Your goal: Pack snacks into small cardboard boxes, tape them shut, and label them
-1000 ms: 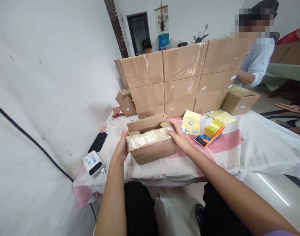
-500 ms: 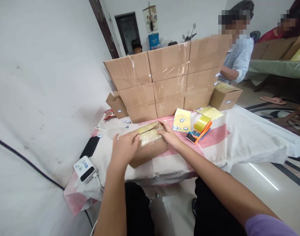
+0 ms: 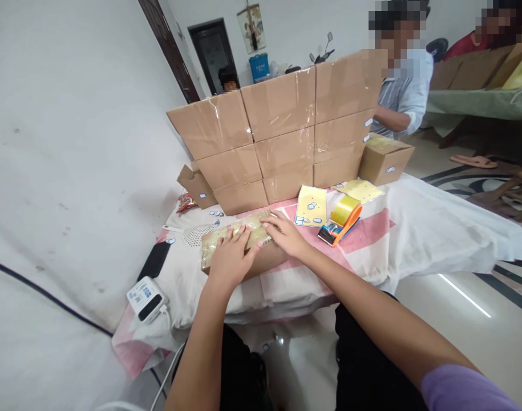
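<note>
A cardboard box point(image 3: 267, 258) lies lengthwise on the cloth-covered table in front of me, with shiny clear tape across its top. My left hand point(image 3: 235, 251) rests on the top with fingers stretched out over the tape. At the box's right end, my right hand point(image 3: 284, 233) lies with its fingers extended on the top surface. Both palms face down and neither hand grips anything. To the right of the box stands an orange tape dispenser point(image 3: 341, 220) with a yellowish roll. A yellow printed card point(image 3: 311, 205) lies just behind the dispenser.
Stacked taped boxes point(image 3: 286, 134) form a wall behind the work spot. A small open box point(image 3: 197, 187) stands at left, a closed box point(image 3: 387, 158) at right. A white power bank point(image 3: 145, 298) and black phone point(image 3: 155, 266) lie near the wall. A person point(image 3: 400, 97) is behind the stack.
My left hand has moved from the box's left part onto its top, fingers now flattened. The top flaps, slightly raised before, now lie flatter. The whole view has shifted a little.
</note>
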A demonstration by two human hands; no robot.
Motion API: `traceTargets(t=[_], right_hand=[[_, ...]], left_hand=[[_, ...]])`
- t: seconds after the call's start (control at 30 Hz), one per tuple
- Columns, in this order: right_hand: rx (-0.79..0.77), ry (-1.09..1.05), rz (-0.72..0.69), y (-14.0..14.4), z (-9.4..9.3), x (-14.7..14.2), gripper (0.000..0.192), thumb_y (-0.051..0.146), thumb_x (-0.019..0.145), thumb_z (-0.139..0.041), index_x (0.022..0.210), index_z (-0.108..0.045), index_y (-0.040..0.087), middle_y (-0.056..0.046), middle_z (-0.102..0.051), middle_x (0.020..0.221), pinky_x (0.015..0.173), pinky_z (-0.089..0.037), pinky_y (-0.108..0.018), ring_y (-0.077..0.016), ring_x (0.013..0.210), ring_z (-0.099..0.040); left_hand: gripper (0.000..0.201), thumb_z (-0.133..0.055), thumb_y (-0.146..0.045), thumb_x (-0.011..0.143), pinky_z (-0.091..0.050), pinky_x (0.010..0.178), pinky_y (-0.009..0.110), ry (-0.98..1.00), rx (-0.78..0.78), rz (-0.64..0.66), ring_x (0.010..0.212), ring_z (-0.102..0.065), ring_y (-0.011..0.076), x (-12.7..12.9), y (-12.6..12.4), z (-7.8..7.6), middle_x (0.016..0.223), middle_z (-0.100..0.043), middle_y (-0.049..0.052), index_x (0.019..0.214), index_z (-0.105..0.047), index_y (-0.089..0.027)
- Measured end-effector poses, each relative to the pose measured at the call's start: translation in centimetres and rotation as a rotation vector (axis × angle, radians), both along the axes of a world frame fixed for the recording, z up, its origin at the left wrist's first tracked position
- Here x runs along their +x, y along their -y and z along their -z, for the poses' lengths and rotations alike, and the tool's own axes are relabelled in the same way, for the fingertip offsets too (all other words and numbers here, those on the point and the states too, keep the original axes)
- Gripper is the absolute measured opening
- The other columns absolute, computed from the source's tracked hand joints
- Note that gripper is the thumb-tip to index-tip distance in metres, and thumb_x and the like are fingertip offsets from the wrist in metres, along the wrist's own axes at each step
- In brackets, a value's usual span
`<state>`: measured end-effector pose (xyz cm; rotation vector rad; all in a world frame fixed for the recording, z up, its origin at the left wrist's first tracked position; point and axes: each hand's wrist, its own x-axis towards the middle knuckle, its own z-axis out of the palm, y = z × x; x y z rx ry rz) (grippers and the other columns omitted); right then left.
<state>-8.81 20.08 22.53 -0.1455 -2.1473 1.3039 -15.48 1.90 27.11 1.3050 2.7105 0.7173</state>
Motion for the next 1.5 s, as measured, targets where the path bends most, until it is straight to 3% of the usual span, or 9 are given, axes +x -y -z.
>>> traceTargets(t=[0.17,0.4,0.7,0.8,0.93,1.07,1.17,1.3,1.5], right_hand=[[0.219,0.099,0.008,-0.5,-1.1,1.0,0.031,0.039,0.097,-0.05,0.11,-0.075,0.026,-0.009,-0.061,0.137,0.113,-0.04,-0.047,-0.0287,0.141,-0.046],[0.251,0.116,0.074,-0.1,-1.3,0.9,0.037,0.044,0.1,-0.045,0.096,-0.076,0.025,-0.009,-0.063,0.137,0.109,-0.045,-0.044,-0.0278,0.136,-0.052],[0.176,-0.094,0.107,-1.8,-0.6,3.0,0.042,0.042,0.099,-0.046,0.132,-0.064,0.023,-0.013,-0.062,0.136,0.11,-0.043,-0.048,-0.0272,0.13,-0.056],[0.175,-0.199,0.309,-3.7,-1.8,5.4,0.034,0.036,0.098,-0.047,0.122,-0.066,0.022,-0.013,-0.066,0.122,0.105,-0.045,-0.047,-0.0266,0.117,-0.06],[0.143,-0.231,0.797,-7.0,-2.5,9.0,0.028,0.033,0.089,-0.055,0.114,-0.062,0.024,-0.012,-0.059,0.123,0.11,-0.034,-0.057,-0.0321,0.123,-0.049],[-0.157,-0.195,1.076,-10.6,-0.9,11.3,0.046,0.036,0.078,-0.063,0.12,-0.052,0.02,-0.018,-0.049,0.131,0.112,-0.032,-0.056,-0.0345,0.129,-0.042],[-0.422,-0.146,1.049,-12.3,1.4,11.4,0.043,0.04,0.076,-0.063,0.112,-0.053,0.018,-0.016,-0.059,0.114,0.095,-0.049,-0.048,-0.0312,0.111,-0.057],[-0.457,-0.064,0.841,-12.6,4.2,10.4,0.022,0.039,0.075,-0.062,0.078,-0.059,0.018,-0.004,-0.063,0.069,0.061,-0.052,-0.031,-0.0222,0.071,-0.064],[-0.425,-0.081,0.662,-12.6,5.9,9.8,0.021,0.037,0.073,-0.067,0.079,-0.067,0.017,-0.007,-0.072,0.08,0.068,-0.053,-0.031,-0.0226,0.078,-0.069]], left_hand=[[0.072,-0.056,-0.056,0.089,-0.01,0.12,0.06,-0.051,-0.021,0.015,0.152,-0.02,0.0419,0.5,0.3,0.2,0.16,-0.038,0.013,0.151,-0.045,-0.021],[0.06,-0.059,-0.05,0.089,-0.013,0.121,0.059,-0.086,0.006,0.032,0.151,-0.025,0.0407,-0.2,0.4,0.7,0.158,-0.041,0.01,0.144,-0.054,-0.025],[0.051,-0.062,-0.047,0.089,-0.015,0.122,0.056,-0.114,0.059,0.112,0.148,-0.035,0.0343,-1.5,0.9,0.7,0.147,-0.056,0.004,0.139,-0.06,-0.033],[0.048,-0.061,-0.046,0.09,-0.017,0.122,0.056,-0.109,0.052,0.11,0.146,-0.038,0.0342,-1.3,0.8,0.6,0.145,-0.057,0.005,0.136,-0.062,-0.033],[0.048,-0.06,-0.047,0.089,-0.018,0.12,0.059,-0.143,0.056,0.114,0.145,-0.04,0.0368,-1.0,0.9,1.1,0.145,-0.057,0.006,0.135,-0.064,-0.032],[0.054,-0.058,-0.051,0.089,-0.024,0.117,0.06,-0.248,0.09,0.126,0.142,-0.043,0.0385,-1.5,1.1,2.0,0.144,-0.058,0.009,0.139,-0.059,-0.031],[0.057,-0.054,-0.054,0.09,-0.029,0.115,0.058,-0.335,0.091,0.113,0.141,-0.045,0.0367,-1.8,1.0,2.2,0.141,-0.061,0.01,0.141,-0.058,-0.029],[0.05,-0.048,-0.052,0.093,-0.041,0.108,0.048,-0.42,0.069,0.116,0.13,-0.053,0.034,-1.8,0.7,1.8,0.137,-0.064,0.009,0.129,-0.067,-0.023],[0.054,-0.041,-0.05,0.096,-0.044,0.101,0.047,-0.442,0.018,0.107,0.116,-0.057,0.0341,-1.3,0.1,1.5,0.128,-0.065,0.012,0.129,-0.067,-0.017]])
